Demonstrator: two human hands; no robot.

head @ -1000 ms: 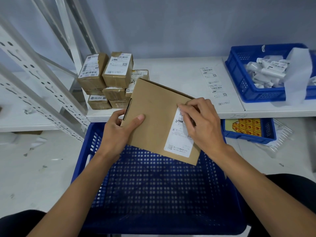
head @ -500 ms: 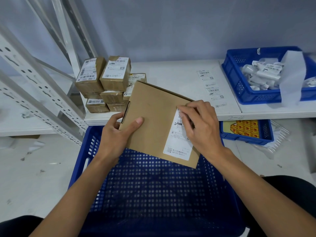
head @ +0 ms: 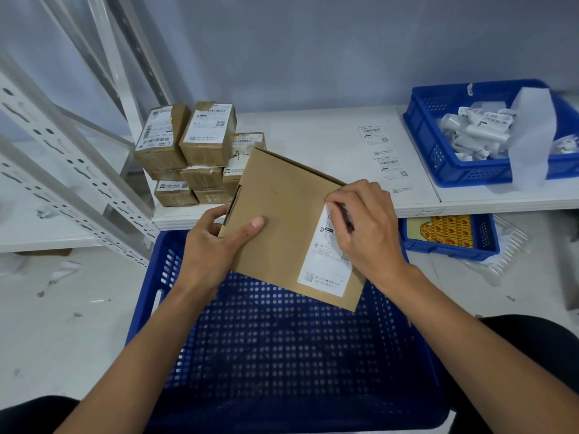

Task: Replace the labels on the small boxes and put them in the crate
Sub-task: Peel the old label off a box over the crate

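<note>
Flat cardboard box, bearing a white label, is held above the far edge of the blue crate during relabelling. The left hand grips the box's left edge, thumb flat across the top face. The right hand has its fingers curled tight on the label's upper corner, apparently picking at it. No box lies in the crate yet, and a stack of small boxes waits on the worktop beyond the crate's far left corner, suggesting most of the job remains.
</note>
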